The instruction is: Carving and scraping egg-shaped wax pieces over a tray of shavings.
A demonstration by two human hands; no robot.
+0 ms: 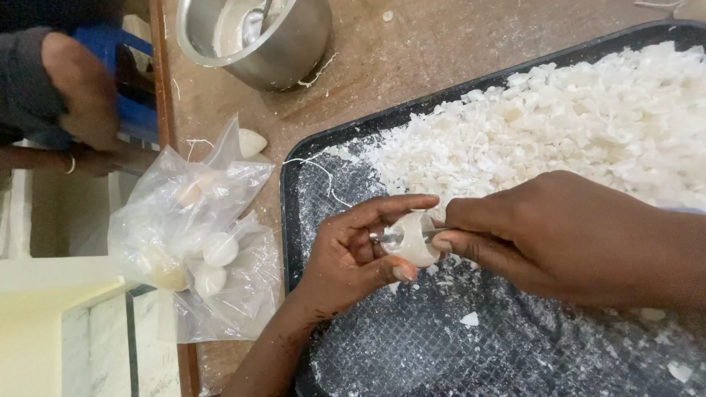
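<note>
1. At the centre of the frame my left hand [353, 254] cups a small white rounded lump [415, 239], forefinger over its top and thumb under it, so the grip is closed around it. I judge that the fingers frame it this way to leave one face bare for the tool.
2. My right hand [559, 235] comes in from the right edge, pinched narrow on a slim metal tool [393, 235] whose shiny end lies across the lump's face. Held low and near the tip, the tool looks easier to steer, I would say.
3. Both hands hover over the near left part of a dark tray [290, 220], which probably lets anything that falls land on its dusty, grid-patterned floor rather than on the table.
4. A heap of white shavings [573, 117] fills the tray's upper right, well apart from the hands, leaving the lower half mostly bare but for scattered crumbs.
5. Left of the tray, a crumpled clear plastic bag [191, 242] lies on the wooden table [441, 51], holding several more pale rounded pieces, near my left hand. One loose pale piece [251, 142] sits just above the bag.
6. At the top of the frame stands a steel bowl [257, 40] holding something pale.
7. In the upper left another person's arm [81, 95] shows, beside something blue, away from my work.
</note>
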